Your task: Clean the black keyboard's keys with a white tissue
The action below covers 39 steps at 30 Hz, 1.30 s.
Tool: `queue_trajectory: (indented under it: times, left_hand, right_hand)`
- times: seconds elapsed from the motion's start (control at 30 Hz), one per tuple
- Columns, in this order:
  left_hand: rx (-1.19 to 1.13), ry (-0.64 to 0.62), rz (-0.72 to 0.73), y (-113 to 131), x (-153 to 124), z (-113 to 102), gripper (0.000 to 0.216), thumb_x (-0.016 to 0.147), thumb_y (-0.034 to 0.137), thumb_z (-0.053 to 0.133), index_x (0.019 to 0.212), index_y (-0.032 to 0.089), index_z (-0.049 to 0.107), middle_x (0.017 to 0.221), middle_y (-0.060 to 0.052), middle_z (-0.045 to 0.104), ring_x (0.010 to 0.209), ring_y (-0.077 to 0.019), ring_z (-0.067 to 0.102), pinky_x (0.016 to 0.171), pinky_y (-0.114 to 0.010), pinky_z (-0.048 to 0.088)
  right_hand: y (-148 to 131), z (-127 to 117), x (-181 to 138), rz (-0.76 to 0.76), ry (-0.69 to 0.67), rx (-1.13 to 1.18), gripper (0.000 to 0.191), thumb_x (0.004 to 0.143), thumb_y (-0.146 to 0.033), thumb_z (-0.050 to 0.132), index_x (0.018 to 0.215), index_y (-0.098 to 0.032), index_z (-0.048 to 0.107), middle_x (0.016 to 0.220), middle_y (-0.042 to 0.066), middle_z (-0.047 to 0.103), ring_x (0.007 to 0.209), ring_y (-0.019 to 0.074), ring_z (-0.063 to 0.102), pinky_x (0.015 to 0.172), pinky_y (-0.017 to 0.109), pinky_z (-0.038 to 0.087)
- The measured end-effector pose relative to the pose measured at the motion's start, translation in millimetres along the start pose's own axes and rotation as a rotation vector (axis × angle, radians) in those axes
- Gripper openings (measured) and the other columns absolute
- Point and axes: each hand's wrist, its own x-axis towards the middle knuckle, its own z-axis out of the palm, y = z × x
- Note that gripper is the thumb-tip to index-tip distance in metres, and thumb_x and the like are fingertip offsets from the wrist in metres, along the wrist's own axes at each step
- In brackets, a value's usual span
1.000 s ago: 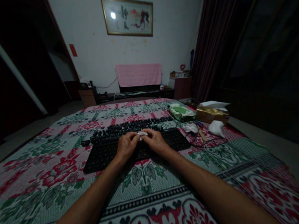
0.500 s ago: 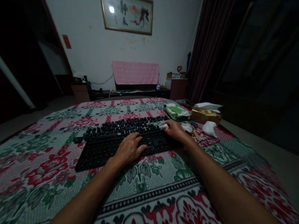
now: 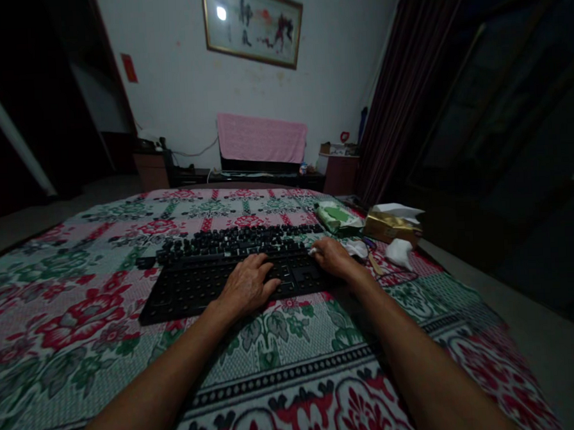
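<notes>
A black keyboard (image 3: 189, 289) with its keycaps off lies on a patterned cloth in front of me. My left hand (image 3: 246, 282) rests flat on its middle, fingers stretched and thumb apart. At the keyboard's upper right, my right hand (image 3: 332, 257) pinches a white wipe (image 3: 312, 251), mostly hidden by the fingers. Behind the keyboard spreads a heap of loose black keycaps (image 3: 235, 240). Just right of my right hand lies a crumpled white tissue (image 3: 359, 248).
A green-and-white wipes pack (image 3: 338, 217) and a gold tissue box (image 3: 391, 225) stand at the right. Near them are a crumpled white wad (image 3: 399, 254) and a tan strip (image 3: 376, 265). The flowered cloth (image 3: 90, 315) covers the table.
My right hand has shifted slightly down and left over the keyboard's right part, still pinching the wipe. My left hand stays put. The view has tilted slightly.
</notes>
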Motion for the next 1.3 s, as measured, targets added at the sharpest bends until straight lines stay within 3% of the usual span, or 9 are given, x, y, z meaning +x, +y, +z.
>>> queue_trajectory:
  times: [0.13, 0.23, 0.37, 0.5, 0.7, 0.93, 1.3]
  left_hand:
    - [-0.006, -0.003, -0.006, -1, 0, 1, 0.042, 0.086, 0.045, 0.039, 0.112, 0.018, 0.059, 0.130, -0.009, 0.048, 0.120, -0.0232, 0.041, 0.102, -0.037, 0.034]
    - [-0.002, -0.004, -0.017, -1, 1, 2, 0.042, 0.085, 0.046, 0.040, 0.112, 0.018, 0.059, 0.130, -0.008, 0.048, 0.121, -0.0233, 0.041, 0.102, -0.037, 0.034]
    - [0.004, 0.003, -0.013, -1, 1, 2, 0.042, 0.085, 0.045, 0.042, 0.111, 0.018, 0.059, 0.130, -0.009, 0.048, 0.121, -0.0237, 0.041, 0.102, -0.037, 0.034]
    - [-0.006, 0.017, 0.005, -1, 1, 2, 0.042, 0.085, 0.044, 0.042, 0.111, 0.016, 0.059, 0.129, -0.010, 0.049, 0.119, -0.0237, 0.042, 0.101, -0.037, 0.035]
    - [-0.021, 0.031, 0.003, -3, 1, 5, 0.041, 0.084, 0.044, 0.043, 0.110, 0.017, 0.060, 0.129, -0.010, 0.049, 0.120, -0.0249, 0.042, 0.102, -0.039, 0.034]
    - [-0.027, 0.009, 0.000, -3, 2, 3, 0.042, 0.085, 0.045, 0.042, 0.111, 0.017, 0.059, 0.129, -0.010, 0.048, 0.120, -0.0248, 0.042, 0.101, -0.038, 0.034]
    - [-0.004, 0.017, 0.000, -3, 1, 4, 0.042, 0.085, 0.045, 0.042, 0.110, 0.017, 0.060, 0.129, -0.009, 0.049, 0.119, -0.0246, 0.043, 0.100, -0.038, 0.036]
  right_hand:
    - [8, -4, 0, 0.038, 0.064, 0.093, 0.021, 0.083, -0.020, 0.046, 0.091, -0.014, 0.064, 0.090, 0.009, 0.064, 0.085, 0.0175, 0.056, 0.072, 0.023, 0.037]
    - [12, 2, -1, -0.037, 0.148, 0.169, 0.021, 0.083, -0.020, 0.045, 0.090, -0.015, 0.063, 0.088, 0.007, 0.062, 0.083, 0.0162, 0.054, 0.072, 0.023, 0.038]
    - [12, 12, 0, -0.115, 0.130, 0.179, 0.019, 0.081, -0.018, 0.045, 0.089, -0.015, 0.062, 0.086, 0.007, 0.061, 0.079, 0.0161, 0.053, 0.071, 0.024, 0.038]
    - [20, 11, 1, -0.044, 0.139, 0.222, 0.021, 0.082, -0.020, 0.042, 0.082, -0.014, 0.062, 0.081, 0.007, 0.062, 0.075, 0.0157, 0.053, 0.068, 0.023, 0.038]
    - [41, 1, 2, 0.175, 0.249, 0.395, 0.025, 0.083, -0.028, 0.041, 0.087, -0.014, 0.062, 0.077, 0.003, 0.064, 0.072, 0.0152, 0.055, 0.063, 0.022, 0.039]
    - [25, 10, -3, -0.037, 0.119, 0.181, 0.022, 0.082, -0.020, 0.045, 0.091, -0.014, 0.064, 0.088, 0.007, 0.062, 0.081, 0.0165, 0.054, 0.073, 0.024, 0.039]
    - [24, 6, -5, -0.073, 0.068, 0.190, 0.022, 0.081, -0.018, 0.043, 0.086, -0.015, 0.064, 0.082, 0.006, 0.061, 0.077, 0.0159, 0.053, 0.072, 0.025, 0.039]
